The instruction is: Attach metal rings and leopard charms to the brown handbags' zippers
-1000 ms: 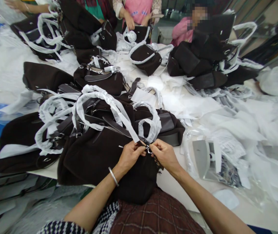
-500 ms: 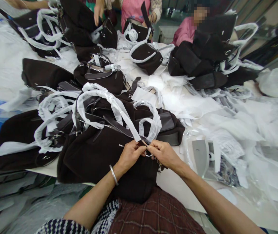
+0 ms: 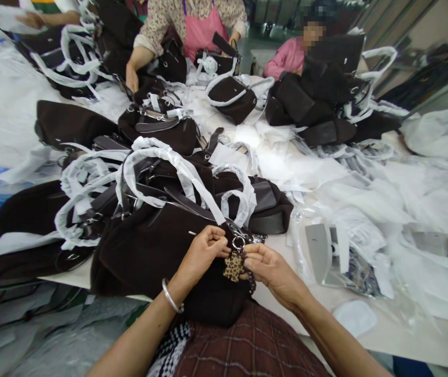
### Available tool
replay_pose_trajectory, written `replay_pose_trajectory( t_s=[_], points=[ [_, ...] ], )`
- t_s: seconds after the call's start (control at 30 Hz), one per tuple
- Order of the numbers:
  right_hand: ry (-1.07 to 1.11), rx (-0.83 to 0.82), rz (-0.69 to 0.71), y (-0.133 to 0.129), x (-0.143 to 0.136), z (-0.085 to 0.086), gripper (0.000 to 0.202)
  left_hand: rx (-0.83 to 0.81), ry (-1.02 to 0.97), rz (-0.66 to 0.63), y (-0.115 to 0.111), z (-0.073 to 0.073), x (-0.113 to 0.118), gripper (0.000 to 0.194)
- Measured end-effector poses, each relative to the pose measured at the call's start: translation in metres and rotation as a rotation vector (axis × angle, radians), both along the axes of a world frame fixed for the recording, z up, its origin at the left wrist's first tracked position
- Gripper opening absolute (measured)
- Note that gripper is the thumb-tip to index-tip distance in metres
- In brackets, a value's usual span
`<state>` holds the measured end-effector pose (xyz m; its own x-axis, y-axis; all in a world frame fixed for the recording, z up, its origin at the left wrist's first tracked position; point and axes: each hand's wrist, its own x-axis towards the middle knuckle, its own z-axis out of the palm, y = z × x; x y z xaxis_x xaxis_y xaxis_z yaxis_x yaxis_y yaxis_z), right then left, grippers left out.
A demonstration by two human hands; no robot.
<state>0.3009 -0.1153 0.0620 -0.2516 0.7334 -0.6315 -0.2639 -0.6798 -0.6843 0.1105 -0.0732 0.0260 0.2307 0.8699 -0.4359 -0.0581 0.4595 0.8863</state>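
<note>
A large dark brown bag (image 3: 141, 251) lies at the table's near edge, its looped handle (image 3: 180, 162) wrapped in white material. A metal ring (image 3: 238, 242) hangs at the bag's right end, with a leopard-spotted charm (image 3: 234, 266) below it. My left hand (image 3: 208, 248), fingers curled together, is at the charm's left side; what its fingertips hold, if anything, is too small to tell. My right hand (image 3: 269, 267) pinches the charm's right edge, near a dark chain (image 3: 252, 283).
More dark bags (image 3: 153, 128) with wrapped handles lie behind and to the left. Clear plastic with grey pieces (image 3: 320, 251) and white sheets (image 3: 365, 183) cover the right side. Across the table, a person in a pink apron (image 3: 204, 34) reaches among bags; another wears pink (image 3: 284, 57).
My hands have moved apart from the ring, and the spotted charm now shows between them. The person across the table has leaned in, a hand reaching lower toward the bags.
</note>
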Motion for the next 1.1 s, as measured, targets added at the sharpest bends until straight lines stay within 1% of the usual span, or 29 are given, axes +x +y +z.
replay_pose_trajectory(
  t_s=[0.07,0.17,0.27,0.37,0.4,0.47,0.53,0.57,0.63,0.7,0.73,0.8,0.87,0.93,1.0,1.1],
  points=[
    [0.019,-0.044,-0.001,-0.006,-0.005,0.000,0.045,-0.010,0.049,-0.039,-0.008,0.006,-0.003,0.026],
    [0.034,-0.039,-0.003,-0.013,-0.011,0.000,0.047,-0.053,0.006,-0.150,-0.021,0.014,-0.004,0.038],
    [0.019,0.016,-0.002,-0.018,-0.016,-0.001,0.047,-0.089,-0.011,-0.160,-0.030,0.019,-0.003,0.045],
    [-0.065,0.073,0.018,-0.022,-0.019,-0.002,0.047,-0.087,0.001,-0.160,-0.035,0.020,-0.001,0.052],
    [-0.101,0.090,0.026,-0.022,-0.020,-0.001,0.046,-0.071,0.011,-0.169,-0.035,0.020,0.000,0.050],
    [-0.154,0.115,0.037,-0.023,-0.019,-0.001,0.046,-0.001,0.037,-0.197,-0.036,0.019,0.001,0.041],
    [-0.170,0.126,0.028,-0.025,-0.018,-0.001,0.046,0.051,0.034,-0.191,-0.036,0.018,0.000,0.032],
    [-0.167,0.127,0.018,-0.026,-0.017,-0.001,0.046,0.038,0.015,-0.165,-0.037,0.018,0.000,0.030],
    [-0.149,0.122,-0.009,-0.029,-0.014,-0.001,0.045,-0.061,-0.057,-0.113,-0.038,0.019,-0.001,0.032],
    [-0.105,0.102,-0.029,-0.032,-0.012,-0.001,0.046,-0.166,-0.123,-0.098,-0.041,0.023,-0.003,0.036],
    [-0.076,0.088,-0.035,-0.034,-0.011,0.001,0.046,-0.192,-0.140,-0.105,-0.042,0.025,-0.003,0.036],
    [-0.027,0.063,-0.039,-0.037,-0.010,0.005,0.047,-0.187,-0.137,-0.111,-0.044,0.028,-0.004,0.035],
    [-0.022,0.052,-0.038,-0.038,-0.008,0.010,0.047,-0.121,-0.096,-0.094,-0.046,0.028,-0.004,0.031],
    [-0.055,0.066,-0.036,-0.040,-0.006,0.015,0.047,-0.053,-0.043,-0.078,-0.047,0.025,-0.004,0.028],
    [-0.125,0.118,-0.027,-0.041,-0.006,0.017,0.043,-0.040,0.000,-0.081,-0.049,0.021,-0.002,0.026],
    [-0.292,0.249,0.040,-0.043,-0.012,0.017,0.027,-0.058,0.037,-0.109,-0.051,0.018,0.002,0.025]
  ],
)
